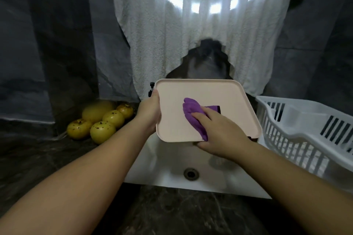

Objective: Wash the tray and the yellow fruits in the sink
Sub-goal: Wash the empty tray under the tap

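A pale pink tray (206, 93) is held tilted above the white sink (168, 160). My left hand (150, 111) grips the tray's left edge, thumb on its upper face. My right hand (219, 131) holds a purple cloth (191, 110) against the tray's surface near its lower right corner, with fingers on top and the thumb under the rim. Several yellow fruits (101, 120) with brown specks lie in a cluster on the dark counter left of the sink.
A white slotted plastic basket (305, 129) stands right of the sink. A white towel (200, 25) hangs on the wall behind, over the tap area. The drain (191, 173) shows in the sink bottom. Dark marble counter (38, 158) surrounds the sink.
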